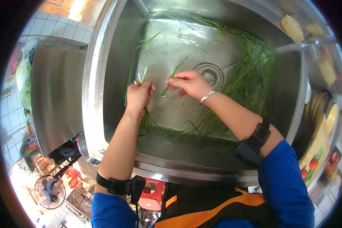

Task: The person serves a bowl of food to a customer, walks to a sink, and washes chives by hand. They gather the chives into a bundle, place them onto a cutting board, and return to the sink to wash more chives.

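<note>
Over a metal sink (152,150) filled with water, my left hand (139,95) is closed around a small bunch of green stalks (143,75). Their pale ends stick out above the fist, and green leaves hang below it. To its right, my right hand (188,84) pinches a single green stalk (174,72) between thumb and fingers. The two hands are apart. Many long green leaves (254,60) float along the right side of the sink, and a few short pieces (150,40) float at the upper left.
A round drain (209,75) lies under the water. Left of the sink is a metal surface (57,95). At the right, a cutting board (315,146) carries red and green vegetables. A red stool (151,197) stands below the front edge.
</note>
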`<action>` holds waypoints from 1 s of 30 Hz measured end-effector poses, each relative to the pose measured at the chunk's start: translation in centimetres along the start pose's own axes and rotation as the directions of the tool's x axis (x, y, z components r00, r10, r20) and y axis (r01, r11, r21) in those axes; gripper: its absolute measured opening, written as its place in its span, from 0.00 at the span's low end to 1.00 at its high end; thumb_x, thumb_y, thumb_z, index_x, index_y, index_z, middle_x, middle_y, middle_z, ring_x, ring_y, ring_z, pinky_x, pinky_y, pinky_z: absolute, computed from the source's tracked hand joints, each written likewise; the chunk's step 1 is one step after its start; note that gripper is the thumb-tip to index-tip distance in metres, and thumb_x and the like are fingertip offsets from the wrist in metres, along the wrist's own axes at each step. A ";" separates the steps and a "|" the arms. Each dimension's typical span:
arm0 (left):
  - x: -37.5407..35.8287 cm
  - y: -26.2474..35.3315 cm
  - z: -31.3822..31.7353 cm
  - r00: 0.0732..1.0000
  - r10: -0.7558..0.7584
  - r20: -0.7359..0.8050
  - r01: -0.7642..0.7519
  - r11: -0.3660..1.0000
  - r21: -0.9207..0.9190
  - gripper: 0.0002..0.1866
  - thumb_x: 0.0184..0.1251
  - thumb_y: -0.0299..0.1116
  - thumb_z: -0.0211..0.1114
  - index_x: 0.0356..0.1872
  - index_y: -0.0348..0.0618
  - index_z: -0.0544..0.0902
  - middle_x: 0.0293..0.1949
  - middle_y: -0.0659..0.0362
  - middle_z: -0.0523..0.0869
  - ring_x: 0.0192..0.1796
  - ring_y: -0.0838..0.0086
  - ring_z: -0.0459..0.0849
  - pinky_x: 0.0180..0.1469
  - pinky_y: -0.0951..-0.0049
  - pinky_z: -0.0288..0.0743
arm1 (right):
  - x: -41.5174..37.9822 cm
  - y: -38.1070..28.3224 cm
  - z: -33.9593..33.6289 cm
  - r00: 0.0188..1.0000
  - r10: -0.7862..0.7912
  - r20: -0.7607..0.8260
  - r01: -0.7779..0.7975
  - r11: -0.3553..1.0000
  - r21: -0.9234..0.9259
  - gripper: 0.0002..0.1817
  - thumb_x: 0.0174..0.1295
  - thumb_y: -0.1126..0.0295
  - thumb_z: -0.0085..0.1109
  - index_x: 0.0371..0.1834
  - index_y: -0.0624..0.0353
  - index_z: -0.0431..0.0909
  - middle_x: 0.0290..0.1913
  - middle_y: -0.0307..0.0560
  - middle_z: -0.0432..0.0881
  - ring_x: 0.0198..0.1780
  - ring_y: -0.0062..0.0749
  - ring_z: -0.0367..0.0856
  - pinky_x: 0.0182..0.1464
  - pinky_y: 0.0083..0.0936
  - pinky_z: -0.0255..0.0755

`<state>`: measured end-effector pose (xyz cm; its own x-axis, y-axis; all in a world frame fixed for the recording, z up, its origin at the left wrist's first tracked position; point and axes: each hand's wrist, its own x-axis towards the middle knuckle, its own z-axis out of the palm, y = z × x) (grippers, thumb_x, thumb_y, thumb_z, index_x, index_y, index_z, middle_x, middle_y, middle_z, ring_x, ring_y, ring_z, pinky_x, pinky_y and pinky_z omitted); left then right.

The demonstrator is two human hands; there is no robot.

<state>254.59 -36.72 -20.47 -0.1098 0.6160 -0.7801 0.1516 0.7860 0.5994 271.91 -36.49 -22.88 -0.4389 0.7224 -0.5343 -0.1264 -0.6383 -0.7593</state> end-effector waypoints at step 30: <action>0.6 0.9 -1.2 0.882 0.387 -0.268 -0.319 0.910 0.265 0.10 0.52 0.34 0.56 0.26 0.39 0.80 0.16 0.63 0.77 0.17 0.84 0.67 0.25 0.82 0.62 | -4.1 -0.8 -1.2 0.876 -0.284 0.390 0.369 -0.127 -0.921 0.13 0.41 0.65 0.56 0.29 0.59 0.72 0.34 0.50 0.73 0.40 0.43 0.71 0.42 0.34 0.65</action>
<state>253.45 -35.60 -20.13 -0.3012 0.8617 -0.4084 0.4329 0.5052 0.7465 274.86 -38.61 -20.58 -0.6957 0.7103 -0.1071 0.6730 0.5925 -0.4428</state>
